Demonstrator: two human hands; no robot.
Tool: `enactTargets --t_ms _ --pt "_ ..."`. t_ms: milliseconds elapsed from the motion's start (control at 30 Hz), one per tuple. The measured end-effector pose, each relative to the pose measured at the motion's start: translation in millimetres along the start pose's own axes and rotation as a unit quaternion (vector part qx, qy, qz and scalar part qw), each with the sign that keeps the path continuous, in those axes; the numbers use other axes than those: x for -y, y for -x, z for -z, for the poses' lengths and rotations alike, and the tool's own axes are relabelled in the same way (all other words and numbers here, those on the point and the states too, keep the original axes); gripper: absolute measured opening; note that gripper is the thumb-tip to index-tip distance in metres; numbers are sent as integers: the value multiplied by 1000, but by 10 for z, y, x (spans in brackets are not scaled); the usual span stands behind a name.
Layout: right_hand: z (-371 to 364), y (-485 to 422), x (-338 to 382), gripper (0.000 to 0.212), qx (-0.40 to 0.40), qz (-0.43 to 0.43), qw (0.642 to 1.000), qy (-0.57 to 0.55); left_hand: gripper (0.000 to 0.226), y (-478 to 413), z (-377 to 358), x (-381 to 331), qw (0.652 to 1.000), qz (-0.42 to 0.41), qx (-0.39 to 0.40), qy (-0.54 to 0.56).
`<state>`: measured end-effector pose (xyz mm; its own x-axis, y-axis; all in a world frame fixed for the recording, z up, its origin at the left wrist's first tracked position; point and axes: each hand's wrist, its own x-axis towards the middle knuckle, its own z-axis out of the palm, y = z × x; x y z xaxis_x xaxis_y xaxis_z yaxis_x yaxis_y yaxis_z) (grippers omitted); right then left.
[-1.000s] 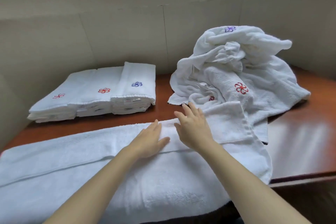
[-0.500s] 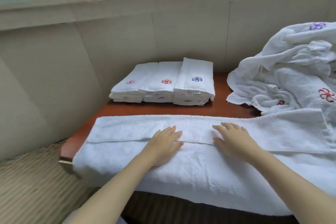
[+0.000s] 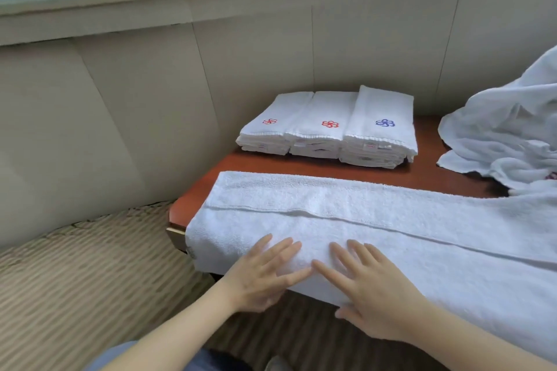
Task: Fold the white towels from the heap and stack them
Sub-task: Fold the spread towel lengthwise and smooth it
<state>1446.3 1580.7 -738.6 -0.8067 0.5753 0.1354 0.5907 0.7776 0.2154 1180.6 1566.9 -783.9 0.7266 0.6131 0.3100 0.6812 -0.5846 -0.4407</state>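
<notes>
Pressing left hand [image 3: 265,274] and right hand [image 3: 370,292] flat on the spread towel [image 3: 391,226].
The towel runs left to right along the worktop [image 3: 301,164], its near edge overhanging; fingers [image 3: 358,253] straight, gripping nothing, left hand closer to its left end.

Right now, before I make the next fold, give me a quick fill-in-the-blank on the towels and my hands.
1. Folded towels sit at the back of the table in ____ stacks side by side.
2. The flower on the rightmost stack is ____.
3. The left hand and right hand both lie flat on the spread ____.
4. The unfolded heap lies to the ____ of the stacks.
Missing words: three; blue; towel; right.
</notes>
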Motion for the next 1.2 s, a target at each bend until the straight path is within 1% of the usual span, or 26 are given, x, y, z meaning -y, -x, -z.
enactTargets --t_ms 67,100,167,200,267,333,367,400,433,467,500,533,567,600,633,700,800,867,900,967,1000,1033,1100,1167,1200 --pt "-31 -15 63 112 58 -23 998 19 76 138 -25 32 999 8 0 -43" --pt "-41 -27 85 122 68 -40 997 14 75 181 -23 43 999 11 -2 -50" --pt "-35 -57 132 131 75 -59 995 5 71 223 23 70 998 11 -3 -58" --pt "-43 -66 161 130 73 -57 996 9 68 219 53 83 998 11 -12 -64" --pt "-85 -73 227 119 49 -36 998 19 56 174 114 105 996 23 -60 -61" --pt "-111 -74 296 95 -17 -14 999 30 41 103 193 165 987 66 -134 -62" --pt "-87 -86 309 81 -58 -18 998 31 37 63 246 219 979 104 -159 -72" --pt "-22 -127 298 71 -82 -40 996 14 37 22 300 294 969 150 -173 -93" --pt "57 -188 254 69 -88 -72 993 -12 38 -15 361 376 958 201 -169 -118" --pt "132 -249 165 70 -88 -115 989 -35 39 -57 413 460 945 258 -143 -138" --pt "172 -305 36 71 -91 -165 981 -56 48 -102 460 539 930 325 -93 -143" --pt "192 -353 -108 71 -69 -213 971 -80 58 -149 500 610 910 395 -27 -127" --pt "200 -394 -255 68 -41 -255 959 -113 64 -195 526 670 883 458 38 -101" --pt "204 -437 -394 64 -14 -290 947 -140 64 -243 530 729 853 510 81 -74" --pt "194 -479 -513 58 3 -312 938 -150 62 -288 514 788 829 547 101 -54" --pt "172 -554 -675 45 19 -340 930 -140 55 -377 466 883 795 597 106 -26" --pt "104 -687 -822 31 3 -372 919 -132 41 -436 429 1028 752 652 99 18" --pt "63 -750 -911 19 -19 -387 916 -107 37 -380 387 1163 734 674 72 40" --pt "35 -766 -954 18 -22 -393 915 -93 34 -336 364 1238 728 680 48 74" --pt "-26 -789 -1017 17 -9 -403 912 -74 24 -267 287 1371 716 672 5 190" --pt "-53 -808 -1038 17 -2 -406 911 -70 24 -248 230 1412 709 661 12 244" --pt "-77 -832 -1058 18 0 -406 911 -67 29 -239 163 1425 704 654 42 273" --pt "-118 -880 -1095 16 -5 -404 912 -66 40 -233 43 1411 697 660 98 263" --pt "-148 -897 -1130 6 -26 -398 915 -59 39 -221 -30 1387 689 681 78 237" --pt "-157 -894 -1149 6 -38 -397 915 -61 35 -210 -48 1384 684 687 57 237"
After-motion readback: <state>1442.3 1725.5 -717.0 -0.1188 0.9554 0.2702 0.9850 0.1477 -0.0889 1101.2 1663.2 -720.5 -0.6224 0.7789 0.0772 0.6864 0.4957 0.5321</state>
